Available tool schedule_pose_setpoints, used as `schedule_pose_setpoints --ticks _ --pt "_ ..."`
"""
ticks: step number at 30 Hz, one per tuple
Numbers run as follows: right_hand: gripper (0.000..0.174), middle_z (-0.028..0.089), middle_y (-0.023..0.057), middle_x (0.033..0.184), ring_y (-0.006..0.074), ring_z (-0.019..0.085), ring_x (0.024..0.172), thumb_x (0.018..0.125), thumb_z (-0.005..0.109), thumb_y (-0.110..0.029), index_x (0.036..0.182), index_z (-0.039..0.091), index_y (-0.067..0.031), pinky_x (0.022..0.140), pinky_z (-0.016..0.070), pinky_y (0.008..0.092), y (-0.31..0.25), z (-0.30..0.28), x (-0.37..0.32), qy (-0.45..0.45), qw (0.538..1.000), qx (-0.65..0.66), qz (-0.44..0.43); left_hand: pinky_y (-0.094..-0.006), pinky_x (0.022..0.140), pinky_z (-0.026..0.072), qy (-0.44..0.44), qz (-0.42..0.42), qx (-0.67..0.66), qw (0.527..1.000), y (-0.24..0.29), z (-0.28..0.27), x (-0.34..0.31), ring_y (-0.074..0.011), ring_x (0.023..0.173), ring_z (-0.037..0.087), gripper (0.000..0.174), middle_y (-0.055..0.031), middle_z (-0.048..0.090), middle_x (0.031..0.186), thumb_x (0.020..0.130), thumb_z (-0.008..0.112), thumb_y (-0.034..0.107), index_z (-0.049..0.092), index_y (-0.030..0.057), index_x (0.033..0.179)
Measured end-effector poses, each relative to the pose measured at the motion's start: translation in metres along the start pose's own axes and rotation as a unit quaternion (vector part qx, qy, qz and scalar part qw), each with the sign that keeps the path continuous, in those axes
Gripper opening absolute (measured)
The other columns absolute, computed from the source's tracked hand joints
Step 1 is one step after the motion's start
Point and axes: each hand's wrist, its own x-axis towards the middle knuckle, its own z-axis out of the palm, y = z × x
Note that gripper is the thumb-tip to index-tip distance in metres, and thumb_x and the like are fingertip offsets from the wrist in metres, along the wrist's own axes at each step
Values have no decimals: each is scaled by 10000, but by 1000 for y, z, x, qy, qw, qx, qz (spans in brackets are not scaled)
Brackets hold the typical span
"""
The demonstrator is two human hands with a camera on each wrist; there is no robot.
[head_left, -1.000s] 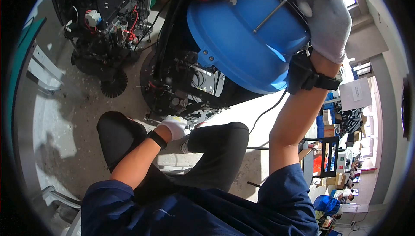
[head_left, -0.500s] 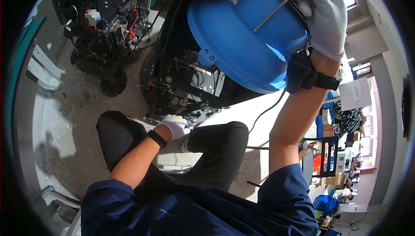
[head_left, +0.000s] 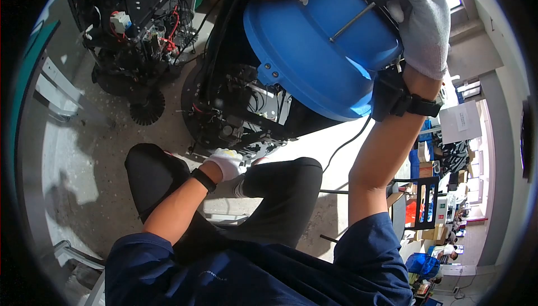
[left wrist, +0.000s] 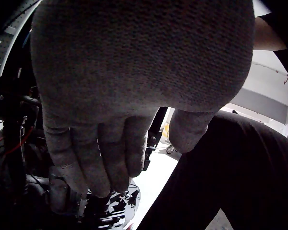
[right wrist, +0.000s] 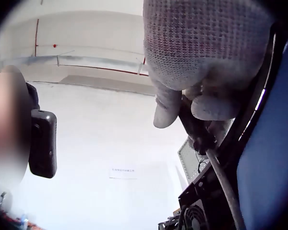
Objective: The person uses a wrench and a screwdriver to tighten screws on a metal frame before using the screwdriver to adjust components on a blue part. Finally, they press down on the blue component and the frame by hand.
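Observation:
In the head view my gloved right hand (head_left: 423, 31) is at the upper right, beside a large blue plastic tub (head_left: 319, 48) on a black machine. It holds a screwdriver by its dark handle (right wrist: 193, 120), thumb and fingers around it. The long metal shaft (head_left: 352, 22) of the screwdriver slants across the blue surface. My gloved left hand (head_left: 227, 163) is low, at the machine's base (head_left: 246, 121), which has exposed wiring and metal parts. In the left wrist view its fingers (left wrist: 113, 153) reach down, loosely extended, over the dark parts.
A second black machine (head_left: 134, 31) with red wires and a round brush (head_left: 147, 109) stands at left. My knees (head_left: 286, 180) are close below the base. A black cable (head_left: 347, 148) hangs at right, near a black chair (head_left: 421, 202). A green-edged table (head_left: 28, 82) is at far left.
My right hand has turned slightly on the handle and its fingers have shifted; the screwdriver's shaft has moved a little. The left hand and the blue tub look the same.

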Motion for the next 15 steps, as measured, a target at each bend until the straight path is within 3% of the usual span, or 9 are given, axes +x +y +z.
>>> schedule_pose_setpoints --ticks 4,7,9,12,15 --pt "404 711 112 832 73 588 546 999 596 -273 1241 591 50 455 379 162 -18 16 -5 66 997 0 41 -482 803 523 -2 0 -5 1000 2 -4 -1 -378 905 667 358 -182 700 919 877 583 388 704 51 871" --pt "432 710 109 851 80 617 586 1011 564 -283 1275 580 58 455 383 167 -21 19 -6 -8 1000 -27 3 -482 808 522 -3 -4 -7 1000 0 -1 0 -377 908 667 355 -183 700 924 876 580 383 704 50 875" --pt "414 713 105 852 79 614 581 1020 536 -295 1236 600 52 455 379 165 -17 37 -7 122 992 15 10 -482 809 522 0 -4 -10 1000 0 -1 0 -378 906 668 353 -183 701 921 874 581 379 703 48 877" --pt "364 710 103 822 70 583 542 1014 542 -308 1117 625 30 450 372 165 -12 20 -7 46 998 24 -31 -481 806 523 2 -2 4 1000 -5 6 1 -376 905 669 353 -182 701 921 874 581 382 703 50 875" --pt "288 705 96 795 68 570 521 1000 574 -293 988 614 -8 442 368 169 -4 1 -1 8 1000 -27 -1 -481 804 523 -1 3 0 1000 1 -3 -1 -374 906 670 358 -181 701 921 875 581 388 704 52 874"
